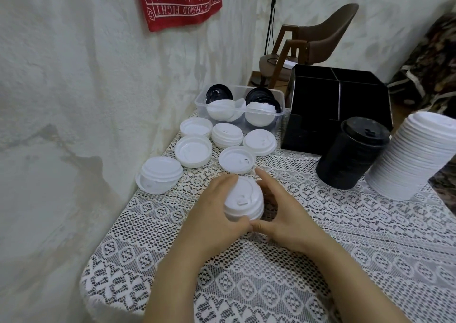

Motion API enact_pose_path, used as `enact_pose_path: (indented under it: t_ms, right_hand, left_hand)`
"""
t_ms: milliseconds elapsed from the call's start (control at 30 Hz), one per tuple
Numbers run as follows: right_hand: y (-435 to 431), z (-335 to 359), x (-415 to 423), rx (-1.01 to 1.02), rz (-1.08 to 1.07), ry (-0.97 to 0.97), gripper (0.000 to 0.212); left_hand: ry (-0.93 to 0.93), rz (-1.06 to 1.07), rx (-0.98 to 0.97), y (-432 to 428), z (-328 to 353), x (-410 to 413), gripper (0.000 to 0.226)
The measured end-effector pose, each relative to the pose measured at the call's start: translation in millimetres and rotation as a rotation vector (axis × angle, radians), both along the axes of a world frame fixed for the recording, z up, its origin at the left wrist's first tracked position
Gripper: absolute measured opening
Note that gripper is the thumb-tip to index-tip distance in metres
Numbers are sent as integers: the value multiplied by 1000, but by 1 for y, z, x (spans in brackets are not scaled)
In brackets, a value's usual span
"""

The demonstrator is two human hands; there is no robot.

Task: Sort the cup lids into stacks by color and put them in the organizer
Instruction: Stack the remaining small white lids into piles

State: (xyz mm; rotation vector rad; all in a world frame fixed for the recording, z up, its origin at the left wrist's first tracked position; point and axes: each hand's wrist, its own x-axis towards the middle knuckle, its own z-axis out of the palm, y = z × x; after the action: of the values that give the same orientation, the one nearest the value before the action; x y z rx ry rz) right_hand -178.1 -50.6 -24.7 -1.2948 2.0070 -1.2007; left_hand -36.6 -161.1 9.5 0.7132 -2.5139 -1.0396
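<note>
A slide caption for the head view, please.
Left hand and right hand hold a small white lid stack, black organizer behind.

The near right of the tablecloth (357, 261) lay open. In the middle, the left hand (217, 211) and right hand (283, 219) cupped a small lid stack (244, 199). To the right, a black lid stack (350, 155) and a taller white lid stack (414, 157) stood close together before the organizer (315, 115). Far left, loose lids (214, 145) crowded the cloth before the tub (201, 108), hard by the wall (74, 100).

lids (243, 199): smooth white plastic
bin (202, 105): clear glossy plastic
desk (345, 236): white lace cloth
organizer (311, 135): glossy black
</note>
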Motion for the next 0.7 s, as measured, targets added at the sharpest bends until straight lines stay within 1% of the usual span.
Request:
enact_pose_path:
  t_ms: [200,233,367,433,533,600,700]
  right_hand:
    - [4,7,0,38,47,113,93]
    - [4,8,-1,29,56,105,88]
    - [5,9,-1,-21,67,-28,62]
    - [5,9,1,-27,66,-32,54]
    - [4,10,2,-7,66,55,54]
    - [4,10,0,22,72,118,57]
    - [5,12,-1,74,61,162,64]
  left_hand:
    - [-15,-15,37,-2,-4,-1,77]
    - [-19,-21,46,-2,-4,0,77]
    - [-25,-63,56,-3,-7,2,75]
    - [-38,-67,55,-4,-8,2,76]
    - [-54,-72,55,-4,-9,3,76]
    - [-55,-79,66,-5,-10,3,74]
    - [-53,-83,70,-5,-11,2,73]
